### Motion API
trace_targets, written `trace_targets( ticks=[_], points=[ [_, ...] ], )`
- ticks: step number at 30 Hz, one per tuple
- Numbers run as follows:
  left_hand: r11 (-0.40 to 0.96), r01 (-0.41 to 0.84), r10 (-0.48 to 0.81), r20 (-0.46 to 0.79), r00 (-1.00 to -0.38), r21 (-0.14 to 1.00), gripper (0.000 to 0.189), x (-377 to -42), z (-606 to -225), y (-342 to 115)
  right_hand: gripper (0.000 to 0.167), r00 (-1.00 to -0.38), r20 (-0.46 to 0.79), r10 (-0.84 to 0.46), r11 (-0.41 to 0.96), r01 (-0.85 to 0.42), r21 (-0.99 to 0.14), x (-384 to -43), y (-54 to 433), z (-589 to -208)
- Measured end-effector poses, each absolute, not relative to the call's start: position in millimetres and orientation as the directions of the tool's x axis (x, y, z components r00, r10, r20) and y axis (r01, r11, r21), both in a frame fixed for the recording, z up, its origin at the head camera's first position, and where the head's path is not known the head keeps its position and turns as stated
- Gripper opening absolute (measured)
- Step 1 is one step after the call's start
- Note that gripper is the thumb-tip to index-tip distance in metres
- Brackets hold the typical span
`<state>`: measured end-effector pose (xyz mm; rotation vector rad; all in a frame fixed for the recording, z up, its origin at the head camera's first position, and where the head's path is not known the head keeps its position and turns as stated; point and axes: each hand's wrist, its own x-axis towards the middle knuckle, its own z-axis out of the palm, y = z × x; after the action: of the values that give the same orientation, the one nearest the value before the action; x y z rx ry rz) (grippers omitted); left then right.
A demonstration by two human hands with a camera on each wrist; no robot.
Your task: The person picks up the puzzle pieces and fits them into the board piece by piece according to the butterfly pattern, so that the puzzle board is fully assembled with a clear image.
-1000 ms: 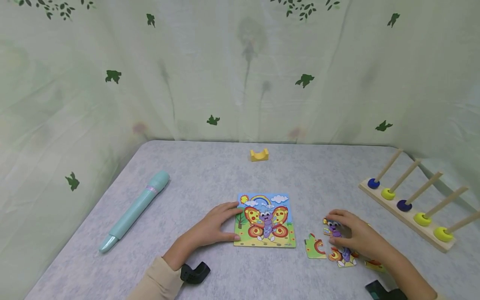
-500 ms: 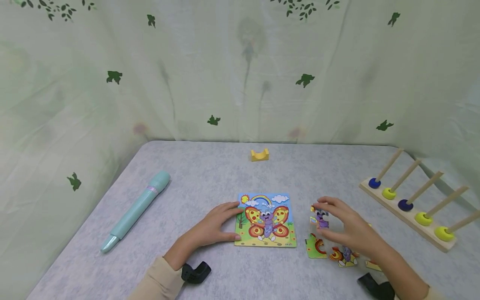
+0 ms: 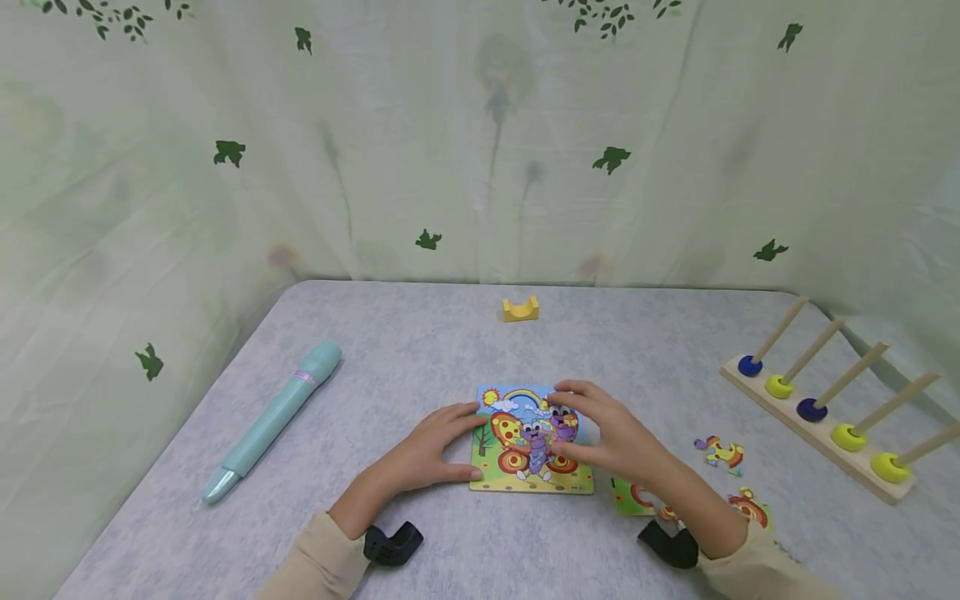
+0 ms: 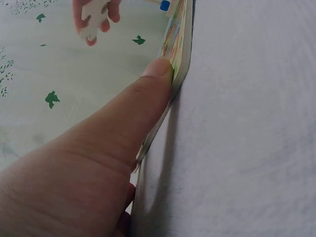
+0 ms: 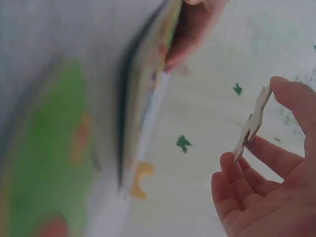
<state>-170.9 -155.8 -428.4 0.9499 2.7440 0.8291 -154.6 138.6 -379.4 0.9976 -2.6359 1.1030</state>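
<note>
A square butterfly puzzle board [image 3: 573,481] lies flat on the table. My left hand [image 3: 429,457] rests at its left side, fingers spread, with the thumb [image 4: 157,69] touching the board's edge in the left wrist view. Over the board's right half, my right hand [image 3: 618,442] pinches a puzzle piece [image 3: 564,425] showing a purple butterfly head. In the right wrist view that piece [image 5: 255,118] is seen edge-on between thumb and fingertips, apart from the board. Its pale back faces the left wrist camera.
Loose puzzle pieces lie right of the board: a yellow-red one [image 3: 722,454], one with a red swirl [image 3: 752,507] and a green one [image 3: 628,497]; my right forearm partly covers others. A pegged stacker [image 3: 813,421] stands far right, a teal pen-shaped object [image 3: 273,421] left, a yellow block [image 3: 521,309] behind.
My right hand has lifted the butterfly-head piece from among the loose pieces and carried it left over the board. My left hand has stayed at the board's left edge.
</note>
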Motion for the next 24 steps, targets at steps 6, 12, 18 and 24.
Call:
trace_targets(
  ticks=[6,12,18,24],
  points=[
    [0.654,0.54,0.605,0.064,-0.794,0.53,0.071,-171.1,-428.0,-155.2,0.052,-0.81,0.185,-0.557,0.541,-0.523,-0.659,-163.8,122.5,-395.5],
    [0.651,0.557,0.609,0.081,-0.789,0.515,0.071,-171.0,-427.4,-154.3,0.049,-0.818,0.101,-0.567,0.591,-0.489,-0.641,-170.8,114.6,-406.0],
    [0.677,0.537,0.588,0.068,-0.806,0.503,0.069,-169.9,-425.2,-150.9,0.048,-0.818,0.097,-0.567,0.611,-0.497,-0.616,-175.3,111.9,-413.1],
    [0.66,0.576,0.609,0.105,-0.786,0.482,0.062,-165.4,-423.5,-141.6,0.046,-0.795,0.148,-0.588,0.612,-0.557,-0.562,-179.3,108.8,-420.1]
  ],
)
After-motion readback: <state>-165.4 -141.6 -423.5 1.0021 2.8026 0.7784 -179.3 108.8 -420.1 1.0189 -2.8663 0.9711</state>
